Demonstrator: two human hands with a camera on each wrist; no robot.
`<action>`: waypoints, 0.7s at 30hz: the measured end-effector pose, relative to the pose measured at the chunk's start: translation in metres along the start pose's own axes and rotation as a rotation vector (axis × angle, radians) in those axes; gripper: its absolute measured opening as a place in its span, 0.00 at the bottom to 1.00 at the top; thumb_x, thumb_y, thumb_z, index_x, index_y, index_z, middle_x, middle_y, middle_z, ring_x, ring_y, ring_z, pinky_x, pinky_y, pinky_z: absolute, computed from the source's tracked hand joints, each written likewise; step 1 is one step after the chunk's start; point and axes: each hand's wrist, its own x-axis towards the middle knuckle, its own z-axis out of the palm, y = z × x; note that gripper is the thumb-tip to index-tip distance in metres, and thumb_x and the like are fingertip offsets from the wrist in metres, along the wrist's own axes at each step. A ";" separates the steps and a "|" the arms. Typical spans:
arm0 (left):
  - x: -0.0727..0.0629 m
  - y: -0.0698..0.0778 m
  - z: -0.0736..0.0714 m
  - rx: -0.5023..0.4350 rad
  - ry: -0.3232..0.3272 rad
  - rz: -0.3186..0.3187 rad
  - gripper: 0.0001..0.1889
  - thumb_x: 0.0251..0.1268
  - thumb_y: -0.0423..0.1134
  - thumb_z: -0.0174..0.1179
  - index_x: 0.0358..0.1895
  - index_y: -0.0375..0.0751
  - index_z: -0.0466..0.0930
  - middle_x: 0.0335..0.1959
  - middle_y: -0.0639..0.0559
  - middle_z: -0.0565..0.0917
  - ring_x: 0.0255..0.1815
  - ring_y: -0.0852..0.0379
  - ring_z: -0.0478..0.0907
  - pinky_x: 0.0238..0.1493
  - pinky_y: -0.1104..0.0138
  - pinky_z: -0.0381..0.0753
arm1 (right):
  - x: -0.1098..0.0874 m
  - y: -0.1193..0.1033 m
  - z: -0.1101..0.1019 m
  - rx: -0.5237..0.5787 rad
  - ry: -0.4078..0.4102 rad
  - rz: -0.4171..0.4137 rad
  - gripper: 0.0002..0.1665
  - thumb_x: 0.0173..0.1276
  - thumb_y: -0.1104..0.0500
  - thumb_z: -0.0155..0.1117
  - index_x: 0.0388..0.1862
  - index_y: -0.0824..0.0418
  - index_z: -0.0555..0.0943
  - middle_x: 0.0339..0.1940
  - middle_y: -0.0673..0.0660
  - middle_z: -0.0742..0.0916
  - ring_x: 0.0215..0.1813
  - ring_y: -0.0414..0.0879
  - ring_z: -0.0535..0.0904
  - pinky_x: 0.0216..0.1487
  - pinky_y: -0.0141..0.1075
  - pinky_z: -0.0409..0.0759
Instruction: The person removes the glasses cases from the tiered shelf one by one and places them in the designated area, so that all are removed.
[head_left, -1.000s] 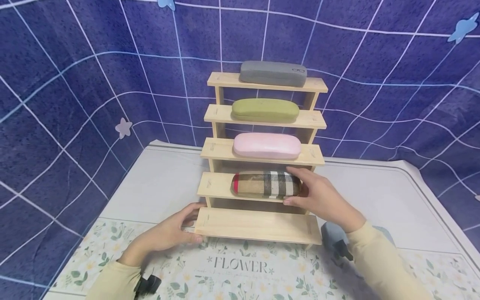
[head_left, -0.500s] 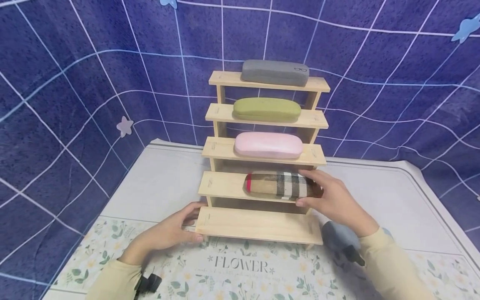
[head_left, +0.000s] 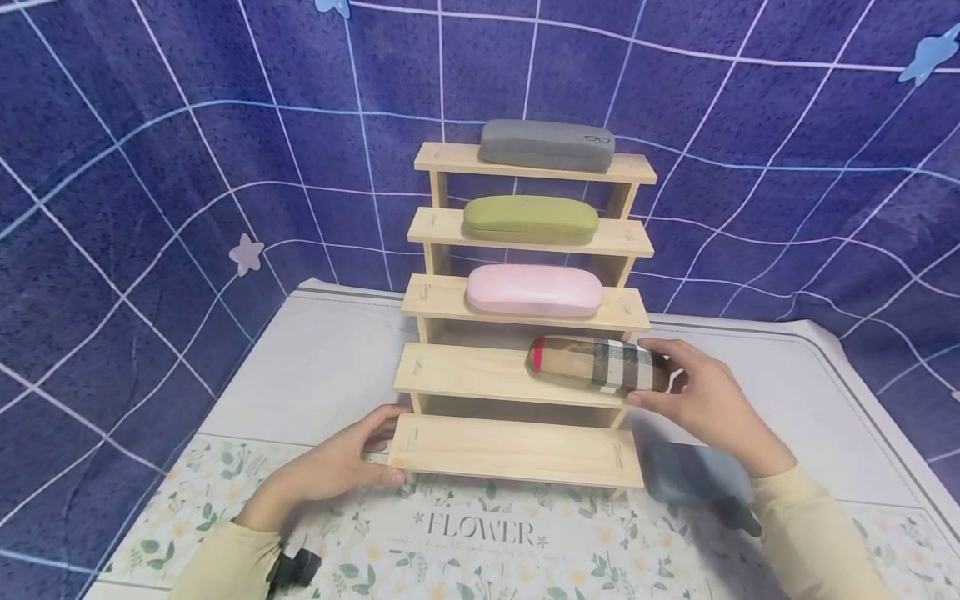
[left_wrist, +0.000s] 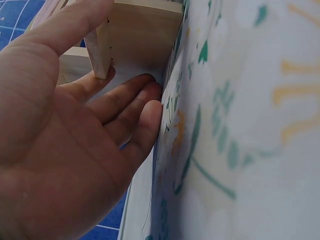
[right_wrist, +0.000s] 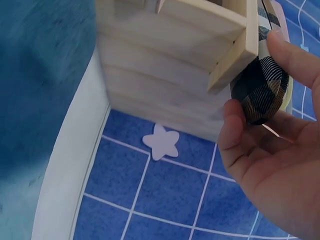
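A tiered wooden display stand (head_left: 517, 450) stands in the middle of the head view. My right hand (head_left: 708, 404) grips the right end of a plaid glasses case (head_left: 577, 362) between thumb and fingers. Its red-striped left end overlaps the second tier from the bottom, and its right end juts past the shelf. In the right wrist view the case (right_wrist: 265, 90) sits beside a wooden side panel. At the bottom tier's left end, my left hand (head_left: 330, 467) holds the stand, thumb in front and fingers behind. Its index finger touches the stand's leg (left_wrist: 100, 55) in the left wrist view.
Pink (head_left: 534, 290), green (head_left: 530, 219) and grey (head_left: 547, 145) glasses cases lie on the three upper tiers. A blue-grey case (head_left: 686, 473) lies on the table right of the stand, partly behind the right wrist's camera. A blue gridded curtain (head_left: 360, 75) hangs behind.
My right hand has drawn the plaid case rightward along its tier, its right end now past the shelf and its left end slightly raised. The left hand has stayed put.
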 end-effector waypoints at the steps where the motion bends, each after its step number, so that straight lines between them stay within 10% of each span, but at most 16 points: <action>1: 0.000 0.000 0.000 -0.005 -0.002 0.002 0.45 0.61 0.43 0.72 0.78 0.47 0.55 0.73 0.41 0.68 0.73 0.36 0.63 0.72 0.41 0.62 | -0.001 0.002 -0.001 0.004 0.000 0.008 0.42 0.54 0.53 0.84 0.66 0.60 0.77 0.49 0.56 0.85 0.31 0.47 0.79 0.32 0.32 0.80; 21: 0.000 -0.001 0.001 -0.039 -0.004 0.001 0.46 0.60 0.41 0.73 0.77 0.47 0.55 0.71 0.41 0.70 0.72 0.35 0.64 0.71 0.40 0.62 | -0.024 0.038 -0.034 -0.020 -0.022 -0.032 0.45 0.56 0.59 0.81 0.71 0.63 0.73 0.60 0.62 0.81 0.36 0.42 0.80 0.34 0.28 0.80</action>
